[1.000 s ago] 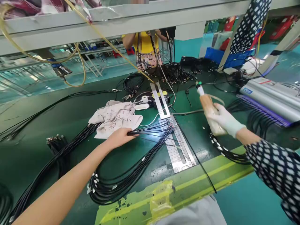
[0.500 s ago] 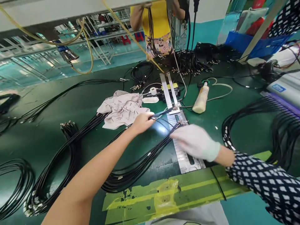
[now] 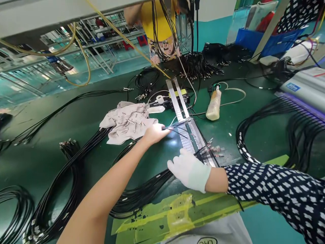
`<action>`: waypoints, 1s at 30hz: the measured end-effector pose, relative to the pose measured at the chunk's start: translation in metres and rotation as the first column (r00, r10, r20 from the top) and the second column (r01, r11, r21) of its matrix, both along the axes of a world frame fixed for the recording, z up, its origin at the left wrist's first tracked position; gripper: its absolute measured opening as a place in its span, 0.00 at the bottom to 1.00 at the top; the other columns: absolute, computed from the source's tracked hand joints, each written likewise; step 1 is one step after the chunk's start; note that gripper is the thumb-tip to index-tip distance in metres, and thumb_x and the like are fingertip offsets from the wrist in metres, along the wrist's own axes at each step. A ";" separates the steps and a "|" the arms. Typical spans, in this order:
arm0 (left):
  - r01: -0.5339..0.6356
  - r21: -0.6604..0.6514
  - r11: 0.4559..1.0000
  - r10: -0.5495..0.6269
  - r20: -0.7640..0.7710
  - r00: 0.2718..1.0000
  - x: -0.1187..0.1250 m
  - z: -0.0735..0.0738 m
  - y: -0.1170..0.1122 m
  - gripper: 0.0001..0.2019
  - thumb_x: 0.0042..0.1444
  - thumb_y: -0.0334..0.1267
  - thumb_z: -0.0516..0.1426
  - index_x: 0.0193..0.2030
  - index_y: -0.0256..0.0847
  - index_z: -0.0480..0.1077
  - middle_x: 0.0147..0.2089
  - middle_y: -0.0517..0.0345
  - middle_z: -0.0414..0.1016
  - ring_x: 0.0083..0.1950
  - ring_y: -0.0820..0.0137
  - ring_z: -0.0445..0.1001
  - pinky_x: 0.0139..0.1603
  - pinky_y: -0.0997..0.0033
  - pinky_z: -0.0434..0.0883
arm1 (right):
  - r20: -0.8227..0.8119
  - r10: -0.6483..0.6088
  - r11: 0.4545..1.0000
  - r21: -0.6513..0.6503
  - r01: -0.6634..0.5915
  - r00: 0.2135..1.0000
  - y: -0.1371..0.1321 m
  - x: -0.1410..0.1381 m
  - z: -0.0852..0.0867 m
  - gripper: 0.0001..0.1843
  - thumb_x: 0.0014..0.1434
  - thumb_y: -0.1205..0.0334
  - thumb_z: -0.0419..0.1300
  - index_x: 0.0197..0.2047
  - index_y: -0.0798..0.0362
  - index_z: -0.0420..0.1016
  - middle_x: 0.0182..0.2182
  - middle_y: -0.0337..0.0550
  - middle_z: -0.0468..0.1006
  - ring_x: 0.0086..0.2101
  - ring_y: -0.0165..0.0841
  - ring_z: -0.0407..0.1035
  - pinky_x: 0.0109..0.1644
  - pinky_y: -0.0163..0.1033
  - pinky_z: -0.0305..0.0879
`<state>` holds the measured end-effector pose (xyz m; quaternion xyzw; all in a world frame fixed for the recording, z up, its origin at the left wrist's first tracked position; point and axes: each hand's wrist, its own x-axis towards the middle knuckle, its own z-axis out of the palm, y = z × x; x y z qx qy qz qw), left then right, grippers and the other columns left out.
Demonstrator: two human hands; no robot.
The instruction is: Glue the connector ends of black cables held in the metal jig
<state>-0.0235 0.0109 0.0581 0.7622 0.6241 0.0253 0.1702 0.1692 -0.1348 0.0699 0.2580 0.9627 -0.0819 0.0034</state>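
Left hand [image 3: 155,133], just left of the metal jig [image 3: 177,101]: grip pinched shut on a few black cables [image 3: 177,131]. Gloved right hand [image 3: 189,169], at the jig's near end: grip closed on the cable bundle [image 3: 147,189], plugs [image 3: 214,148] fanned over the jig. Cables look light, floppy and slick, so hold close behind the plugs.

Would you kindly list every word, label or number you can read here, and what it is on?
Grey cloth: small print, too blurred to read.
Black box: white lettering, too small to read.
Blue label on the grey machine: blurred, unreadable.
Shirt at the bottom edge: letters cut off, unreadable.
Nothing can be quoted as it reads.
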 end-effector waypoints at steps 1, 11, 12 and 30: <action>-0.018 -0.010 1.000 0.018 -0.029 0.999 0.009 -0.007 -0.002 0.27 0.58 0.64 0.51 0.29 0.39 0.71 0.31 0.50 0.75 0.39 0.59 0.74 0.40 0.64 0.67 | -0.006 -0.021 0.999 -0.034 0.021 1.000 -0.003 0.004 0.001 0.14 0.60 0.60 0.63 0.48 0.59 0.76 0.32 0.51 0.79 0.32 0.40 0.73 0.51 0.55 0.65; 0.118 0.034 0.992 -0.120 0.051 0.991 0.054 -0.028 0.004 0.31 0.51 0.43 0.61 0.62 0.37 0.63 0.57 0.44 0.70 0.57 0.54 0.71 0.58 0.57 0.70 | -0.242 -0.591 0.806 -0.163 0.569 0.769 0.141 0.081 -0.017 0.25 0.72 0.51 0.45 0.63 0.56 0.68 0.54 0.57 0.78 0.51 0.51 0.72 0.53 0.54 0.68; 0.125 0.005 0.992 -0.125 0.078 0.989 0.055 -0.030 0.006 0.31 0.51 0.42 0.61 0.61 0.36 0.62 0.54 0.45 0.71 0.54 0.55 0.73 0.55 0.59 0.71 | -0.231 -0.618 0.787 -0.185 0.589 0.752 0.152 0.081 -0.027 0.25 0.72 0.51 0.45 0.63 0.55 0.68 0.55 0.57 0.77 0.52 0.53 0.71 0.54 0.56 0.68; 0.315 0.064 0.947 -0.284 -0.295 0.912 -0.002 -0.011 -0.085 0.22 0.70 0.55 0.42 0.45 0.40 0.66 0.40 0.50 0.72 0.40 0.60 0.73 0.35 0.65 0.57 | -0.482 -0.586 0.810 -0.308 0.500 0.652 0.112 0.101 -0.085 0.24 0.71 0.46 0.52 0.64 0.48 0.67 0.64 0.46 0.70 0.61 0.45 0.65 0.68 0.58 0.60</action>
